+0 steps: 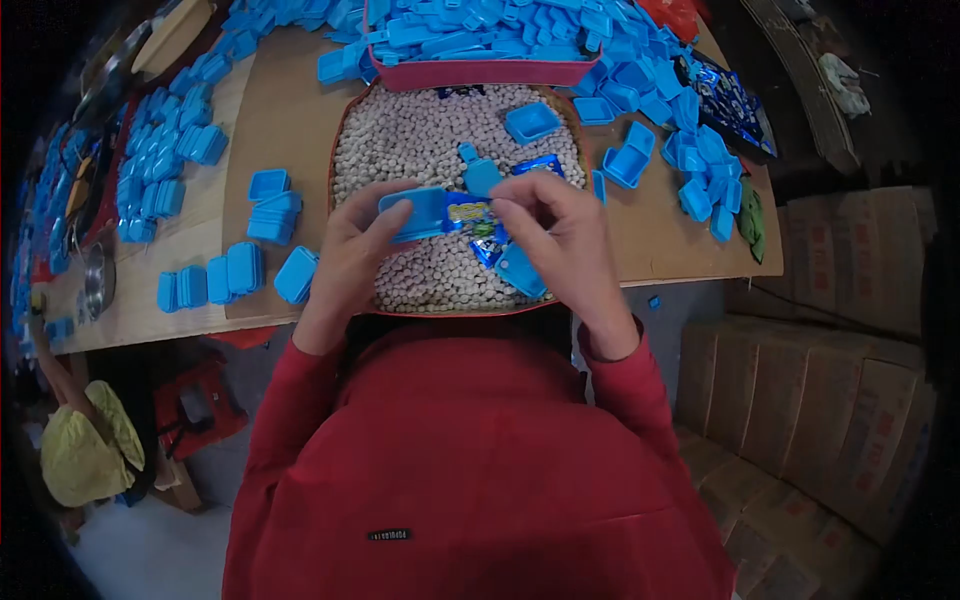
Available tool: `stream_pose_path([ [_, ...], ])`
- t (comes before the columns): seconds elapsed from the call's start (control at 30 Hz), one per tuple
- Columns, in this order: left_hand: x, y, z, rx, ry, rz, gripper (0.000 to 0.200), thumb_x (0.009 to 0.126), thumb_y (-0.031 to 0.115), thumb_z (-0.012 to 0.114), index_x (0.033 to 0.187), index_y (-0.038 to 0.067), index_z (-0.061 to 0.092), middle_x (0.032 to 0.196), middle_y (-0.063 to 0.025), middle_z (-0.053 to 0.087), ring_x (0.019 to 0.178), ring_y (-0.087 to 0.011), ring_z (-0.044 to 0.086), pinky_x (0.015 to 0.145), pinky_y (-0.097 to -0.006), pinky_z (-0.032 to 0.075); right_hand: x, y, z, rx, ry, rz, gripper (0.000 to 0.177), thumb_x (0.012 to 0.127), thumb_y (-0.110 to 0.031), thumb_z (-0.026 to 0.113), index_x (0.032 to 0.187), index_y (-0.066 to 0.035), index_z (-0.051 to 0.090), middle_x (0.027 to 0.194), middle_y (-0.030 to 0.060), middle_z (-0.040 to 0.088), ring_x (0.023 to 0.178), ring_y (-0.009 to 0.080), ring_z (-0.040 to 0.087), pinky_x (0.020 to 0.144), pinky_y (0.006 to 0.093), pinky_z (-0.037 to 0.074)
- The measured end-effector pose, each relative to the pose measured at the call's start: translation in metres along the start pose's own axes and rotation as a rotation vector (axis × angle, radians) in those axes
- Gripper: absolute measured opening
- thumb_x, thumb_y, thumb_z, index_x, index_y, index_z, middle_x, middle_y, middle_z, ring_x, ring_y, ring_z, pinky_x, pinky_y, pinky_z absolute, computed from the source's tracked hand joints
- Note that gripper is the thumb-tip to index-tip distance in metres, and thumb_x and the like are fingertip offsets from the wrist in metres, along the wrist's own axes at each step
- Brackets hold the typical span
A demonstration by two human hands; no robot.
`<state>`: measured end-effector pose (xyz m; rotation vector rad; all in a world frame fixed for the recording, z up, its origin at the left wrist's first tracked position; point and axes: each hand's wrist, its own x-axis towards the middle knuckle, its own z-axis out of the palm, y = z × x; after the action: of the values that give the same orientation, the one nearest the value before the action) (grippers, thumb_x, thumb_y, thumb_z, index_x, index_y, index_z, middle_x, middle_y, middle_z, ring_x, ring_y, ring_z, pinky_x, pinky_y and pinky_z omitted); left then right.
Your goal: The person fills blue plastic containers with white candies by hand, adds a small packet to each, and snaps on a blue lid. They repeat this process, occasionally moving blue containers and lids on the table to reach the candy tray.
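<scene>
My left hand [362,238] is closed on a small blue plastic box [425,216], with its thumb along the near side. Between the fingertips of my right hand [562,232] is a shiny blue printed packet [464,212], its left end meeting the box. Both hands are above a wide tray full of small pale round pellets [430,275]. On the pellets near my right hand lie a flat blue plastic piece [481,176], another packet [487,250] and a blue plastic part [520,272]. Farther back sits an open blue box [532,122].
A red bin [485,72] heaped with blue plastic parts stands behind the tray. Closed blue boxes [243,268] stand at left; more blue parts and a tray of packets [728,105] are at right. Cardboard cartons [800,390] are stacked lower right. Another person's arm [62,370] shows at far left.
</scene>
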<state>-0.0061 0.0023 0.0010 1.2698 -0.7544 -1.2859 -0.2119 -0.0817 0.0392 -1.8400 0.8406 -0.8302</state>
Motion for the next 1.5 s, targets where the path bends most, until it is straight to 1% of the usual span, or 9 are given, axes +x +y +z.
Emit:
stream_pose_path([
  [0.13, 0.001, -0.003, -0.003, -0.085, -0.071, 0.014, 0.032, 0.098, 0.021, 0.054, 0.125, 0.005, 0.056, 0.116, -0.0066, 0.062, 0.102, -0.0141, 0.060, 0.083, -0.0338, 0.054, 0.017, 0.006, 0.033, 0.006, -0.038, -0.095, 0.015, 0.084, -0.005, 0.068, 0.096, 0.000, 0.060, 0.079, 0.0078, 0.062, 0.066, 0.0118, 0.059, 0.058, 0.0267, 0.046],
  [0.2, 0.000, 0.001, -0.003, -0.147, -0.070, 0.004, 0.033, 0.098, 0.023, 0.054, 0.125, 0.004, 0.057, 0.114, -0.0064, 0.062, 0.102, -0.0148, 0.061, 0.083, -0.0334, 0.054, 0.025, 0.007, 0.021, -0.127, 0.042, -0.197, 0.016, 0.083, -0.007, 0.065, 0.096, 0.000, 0.059, 0.092, 0.0165, 0.062, 0.073, 0.0306, 0.062, 0.062, 0.0376, 0.048],
  [0.37, 0.000, 0.002, -0.008, -0.329, -0.073, -0.063, 0.033, 0.092, 0.021, 0.064, 0.120, 0.005, 0.058, 0.109, -0.0037, 0.063, 0.097, -0.0117, 0.062, 0.076, -0.0286, 0.053, 0.037, 0.055, -0.038, -0.963, 0.011, -0.341, 0.026, 0.077, -0.008, 0.067, 0.104, -0.007, 0.064, 0.099, 0.0094, 0.062, 0.103, 0.0301, 0.053, 0.087, 0.0424, 0.042],
  [0.67, 0.000, 0.003, 0.002, -0.037, 0.069, 0.045, 0.030, 0.080, 0.004, 0.070, 0.108, 0.003, 0.060, 0.096, -0.0046, 0.066, 0.080, -0.0092, 0.063, 0.067, -0.0230, 0.053, 0.032, 0.029, -0.042, -0.390, 0.011, -0.192, 0.010, 0.083, -0.004, 0.064, 0.091, 0.000, 0.063, 0.082, 0.0087, 0.062, 0.074, 0.0210, 0.059, 0.064, 0.0313, 0.045],
  [0.8, 0.002, -0.002, 0.000, -0.274, -0.075, -0.005, 0.032, 0.096, 0.020, 0.055, 0.122, 0.002, 0.054, 0.112, -0.0086, 0.061, 0.098, -0.0137, 0.062, 0.080, -0.0292, 0.054, 0.030, -0.006, -0.003, 0.041, -0.156, -0.006, 0.012, 0.083, -0.006, 0.065, 0.091, 0.001, 0.061, 0.072, 0.0105, 0.063, 0.061, 0.0202, 0.060, 0.059, 0.0296, 0.047],
  [0.93, 0.005, -0.006, -0.009, -0.292, -0.098, 0.010, 0.044, 0.101, 0.034, 0.043, 0.129, 0.001, 0.051, 0.118, -0.0100, 0.059, 0.106, -0.0169, 0.060, 0.086, -0.0334, 0.053, 0.043, 0.010, 0.028, -0.143, -0.014, -0.231, 0.011, 0.084, -0.005, 0.068, 0.085, 0.001, 0.058, 0.076, 0.0070, 0.058, 0.064, 0.0115, 0.057, 0.056, 0.0257, 0.044],
  [1.07, 0.002, 0.000, -0.009, -0.333, -0.099, -0.010, 0.039, 0.096, 0.028, 0.054, 0.126, 0.002, 0.052, 0.116, -0.0094, 0.060, 0.102, -0.0149, 0.061, 0.083, -0.0317, 0.053, 0.031, 0.023, 0.007, -0.697, -0.039, -0.185, 0.024, 0.077, -0.012, 0.073, 0.091, -0.002, 0.055, 0.088, 0.0145, 0.057, 0.080, 0.0319, 0.059, 0.067, 0.0406, 0.047],
  [1.27, 0.003, -0.006, -0.003, -0.037, 0.067, 0.032, 0.029, 0.083, 0.006, 0.070, 0.110, 0.006, 0.059, 0.095, -0.0014, 0.065, 0.077, -0.0077, 0.063, 0.061, -0.0212, 0.052, 0.026, 0.039, 0.025, -0.734, -0.032, -0.184, 0.031, 0.071, -0.009, 0.071, 0.097, -0.003, 0.054, 0.092, 0.0155, 0.057, 0.088, 0.0354, 0.058, 0.072, 0.0446, 0.048],
  [1.5, -0.002, 0.006, -0.003, -0.167, -0.112, 0.060, 0.050, 0.079, 0.002, 0.070, 0.125, 0.006, 0.051, 0.108, -0.0039, 0.059, 0.096, -0.0114, 0.059, 0.081, -0.0261, 0.051, 0.026, 0.029, 0.002, -0.522, 0.039, -0.237, 0.030, 0.071, -0.004, 0.070, 0.098, -0.004, 0.058, 0.094, 0.0149, 0.060, 0.087, 0.0340, 0.061, 0.074, 0.0411, 0.050],
])
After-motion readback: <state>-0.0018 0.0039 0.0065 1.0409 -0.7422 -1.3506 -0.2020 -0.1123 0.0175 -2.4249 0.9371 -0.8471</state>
